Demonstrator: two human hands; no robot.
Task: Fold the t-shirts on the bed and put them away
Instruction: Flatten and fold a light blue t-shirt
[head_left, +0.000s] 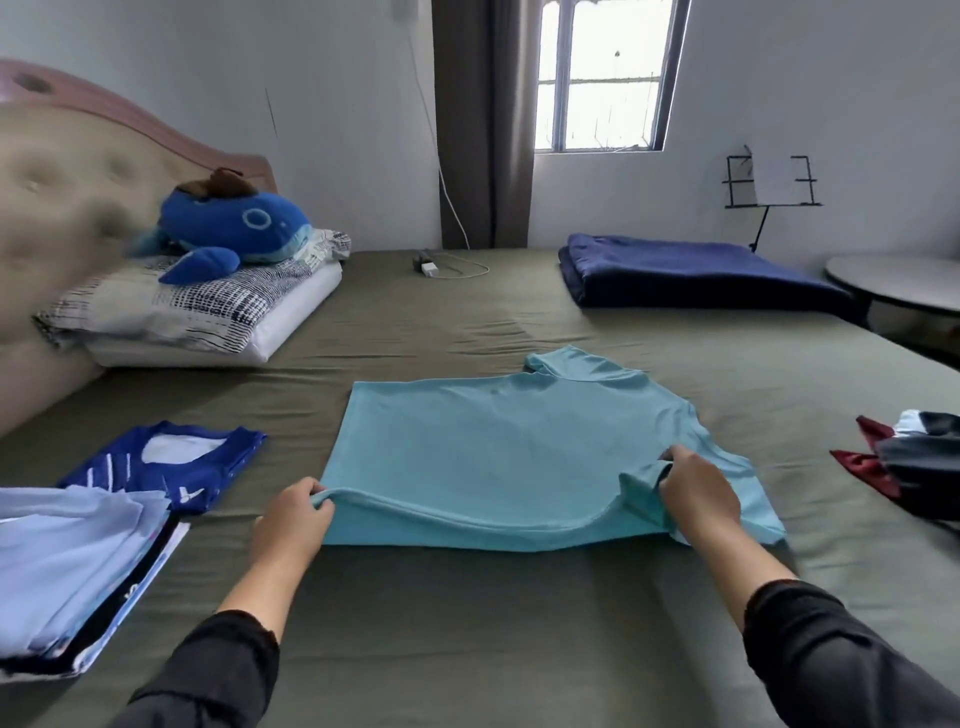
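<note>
- Teal shirt (493, 441): soft knit, lying flat at mid-bed on the olive sheet (467, 623); one sleeve points toward the window, near edge lifted into a shallow fold.
- Left hand (291, 525): fingers curled, grip closed on the near left corner of the teal shirt.
- Right hand (698, 496): fingers curled, grip closed on bunched cloth at the near right sleeve of the same shirt.
- Folded stack (67, 577): pale blue fabric on top, dark and white layers beneath, at the left near edge of the bed.
- Blue jersey (171, 462): white stripes, lying flat just beyond the stack.
- Dark clothes (914, 462): crumpled heap with maroon parts, at the right edge.
- Navy blanket (696, 273): folded rectangle, far right.
- Plush whale (234, 228): blue, resting on patterned pillows (197, 306) by the tufted headboard (62, 171).
- Round counter (898, 283): beyond the bed, right.
</note>
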